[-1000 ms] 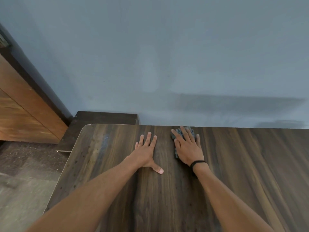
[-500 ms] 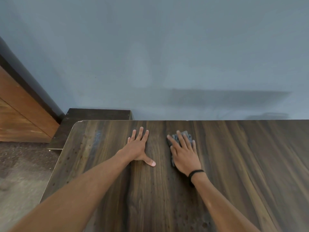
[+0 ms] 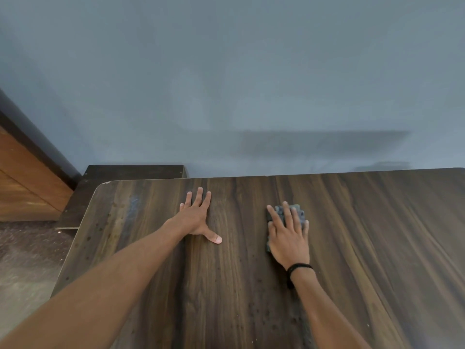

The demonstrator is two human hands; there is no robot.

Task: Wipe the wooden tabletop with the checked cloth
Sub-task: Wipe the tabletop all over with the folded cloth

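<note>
1. Right hand [image 3: 289, 239]: the fingers [image 3: 287, 214] are spread a bit and laid flat, pressed down on the checked cloth [image 3: 298, 213]. Nothing is pinched or gripped, the cloth is just pinned under an open palm.
2. The cloth is mostly hidden under that hand. Only a grey-blue, bunched-up bit is seen sticking out past the fingertips, plus a thin dark strip along the thumb side of the hand. The checks can barely be made out, it's too blurry.
3. A black band [image 3: 298, 268] is worn on the right wrist.
4. Left hand [image 3: 197, 217]: fingers are held straight and close together, pointed at the far edge, with the thumb [image 3: 214, 238] stuck out sideways toward the other hand. It's laid palm-down on bare wood and nothing is held in it.
5. The two hands are kept well apart, with a strip of bare tabletop between them. Both forearms are stretched in from the near edge.
6. The wooden tabletop [image 3: 377, 260] is dark brown with streaky grain. Small dark specks are scattered over it, mostly on the near part and along the left edge, and a pale bluish smear [image 3: 133, 202] can be seen near the rounded far-left corner.
7. The cloth is placed right of centre on the tabletop, near the far edge but not touching it.
8. Behind the table a plain blue-grey wall [image 3: 226, 84] is seen. A lower dark wooden piece [image 3: 130, 171] is tucked by the far-left corner, and an orange-brown wooden panel [image 3: 22, 177] is found further left, above a speckled floor [image 3: 27, 260].
</note>
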